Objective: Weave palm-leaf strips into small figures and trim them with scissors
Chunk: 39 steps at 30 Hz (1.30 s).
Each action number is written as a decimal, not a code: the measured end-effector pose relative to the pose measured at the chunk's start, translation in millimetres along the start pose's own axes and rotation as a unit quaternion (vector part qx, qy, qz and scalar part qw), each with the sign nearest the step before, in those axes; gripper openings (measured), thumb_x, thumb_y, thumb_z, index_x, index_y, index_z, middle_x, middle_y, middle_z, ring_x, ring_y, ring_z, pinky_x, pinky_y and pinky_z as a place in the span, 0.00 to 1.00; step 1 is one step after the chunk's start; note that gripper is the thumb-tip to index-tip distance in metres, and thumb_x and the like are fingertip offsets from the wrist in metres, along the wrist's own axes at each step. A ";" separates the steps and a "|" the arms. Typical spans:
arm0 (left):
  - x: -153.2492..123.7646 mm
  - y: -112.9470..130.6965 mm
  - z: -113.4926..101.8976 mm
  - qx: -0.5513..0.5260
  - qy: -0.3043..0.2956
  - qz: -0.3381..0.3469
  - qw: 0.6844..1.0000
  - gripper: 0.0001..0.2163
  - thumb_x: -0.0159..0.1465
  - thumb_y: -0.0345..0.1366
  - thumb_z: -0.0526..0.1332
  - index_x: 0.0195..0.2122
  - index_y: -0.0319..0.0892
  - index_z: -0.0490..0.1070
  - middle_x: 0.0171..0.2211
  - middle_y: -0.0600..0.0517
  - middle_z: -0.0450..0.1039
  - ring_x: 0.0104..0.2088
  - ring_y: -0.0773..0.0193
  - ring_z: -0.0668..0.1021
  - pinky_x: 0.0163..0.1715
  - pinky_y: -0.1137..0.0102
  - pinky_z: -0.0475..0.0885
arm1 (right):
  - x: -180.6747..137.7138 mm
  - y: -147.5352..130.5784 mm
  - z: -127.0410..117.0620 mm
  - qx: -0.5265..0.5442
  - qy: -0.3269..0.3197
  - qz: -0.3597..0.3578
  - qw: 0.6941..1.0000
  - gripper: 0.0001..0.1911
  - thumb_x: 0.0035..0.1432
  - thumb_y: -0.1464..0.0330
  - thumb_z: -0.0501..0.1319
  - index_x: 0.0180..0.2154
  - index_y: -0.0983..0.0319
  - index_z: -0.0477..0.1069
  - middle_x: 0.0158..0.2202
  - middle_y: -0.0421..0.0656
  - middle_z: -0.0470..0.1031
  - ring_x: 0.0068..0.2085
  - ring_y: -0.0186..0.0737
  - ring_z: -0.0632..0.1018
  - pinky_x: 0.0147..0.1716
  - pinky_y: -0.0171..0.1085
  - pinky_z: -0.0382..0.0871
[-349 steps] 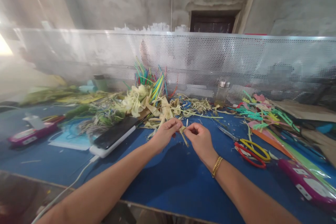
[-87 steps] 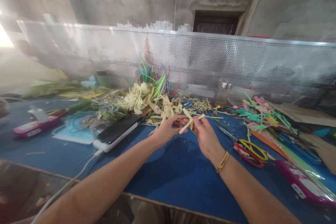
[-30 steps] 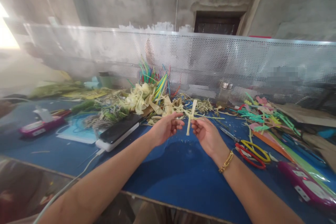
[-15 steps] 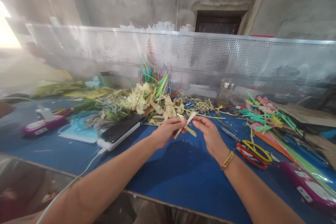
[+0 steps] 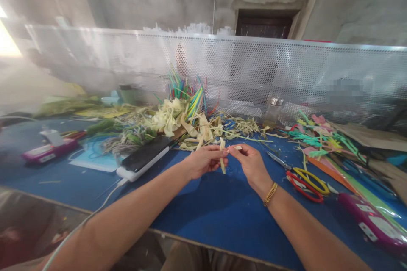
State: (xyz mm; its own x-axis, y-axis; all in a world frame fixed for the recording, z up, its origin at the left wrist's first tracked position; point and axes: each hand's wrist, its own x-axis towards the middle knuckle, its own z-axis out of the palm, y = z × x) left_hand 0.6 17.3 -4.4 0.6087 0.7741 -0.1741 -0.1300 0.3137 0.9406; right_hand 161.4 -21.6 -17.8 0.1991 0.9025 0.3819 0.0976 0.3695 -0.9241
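Note:
Above the blue tabletop, my left hand [image 5: 207,161] is closed, pinching a pale, dry leaf-like strip [image 5: 223,163] that hangs upright between thumb and fingers. My right hand [image 5: 249,161], with a gold bracelet on its wrist, is closed too; its thumb and forefinger grip a short pale strip end [image 5: 237,147]. Both sets of fingertips nearly meet at the strips. Whether the two strips are one piece is hidden by the fingers. Just beyond lies a heap of pale dried strips [image 5: 206,129], and cream petal-like pieces [image 5: 170,116] sit on its left.
Scissors [image 5: 308,184] with red and yellow handles lie right of my right hand. A phone [image 5: 148,152] on a white block lies left, its cable crossing my left arm. A glass bottle [image 5: 272,112], coloured stems [image 5: 193,97] and a perforated metal screen [image 5: 238,72] stand behind. Purple power strips [image 5: 370,220] flank me.
My right hand has moved left to meet my left hand and now grips a strip end. The crossed strips that stood up in my left hand have shifted; one now hangs straight down.

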 end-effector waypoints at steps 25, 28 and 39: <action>-0.6 11.1 -6.3 -0.132 -0.011 0.043 0.990 0.14 0.59 0.39 0.62 0.46 0.43 0.72 0.38 0.48 0.78 0.35 0.65 0.79 0.28 0.76 0.69 | 7.7 5.3 -11.8 0.074 0.090 0.059 0.991 0.14 0.42 0.59 0.70 0.30 0.59 0.75 0.27 0.39 0.74 0.31 0.38 0.70 0.35 0.39 0.63; 1.5 6.2 -3.7 -0.098 0.029 0.077 0.992 0.15 0.54 0.35 0.67 0.44 0.43 0.73 0.34 0.49 0.78 0.33 0.67 0.78 0.28 0.77 0.67 | 5.0 4.8 -9.3 0.051 0.054 0.042 0.996 0.14 0.42 0.57 0.70 0.29 0.59 0.76 0.28 0.40 0.75 0.33 0.40 0.72 0.37 0.39 0.64; 0.9 -1.6 -2.8 0.019 -0.015 0.079 0.997 0.14 0.54 0.40 0.68 0.41 0.42 0.76 0.27 0.54 0.73 0.27 0.71 0.72 0.27 0.75 0.62 | 15.0 2.5 -22.5 0.066 -0.055 0.151 0.985 0.21 0.44 0.51 0.67 0.34 0.60 0.79 0.30 0.42 0.77 0.32 0.38 0.72 0.36 0.39 0.64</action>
State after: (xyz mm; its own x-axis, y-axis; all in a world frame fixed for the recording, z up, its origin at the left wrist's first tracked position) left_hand -0.8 19.1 -7.0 0.6057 0.7956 -0.0139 -0.1974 0.1672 0.9660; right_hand 186.6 -12.1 -14.1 0.0927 0.9915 0.0917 -0.0790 0.0991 -0.9919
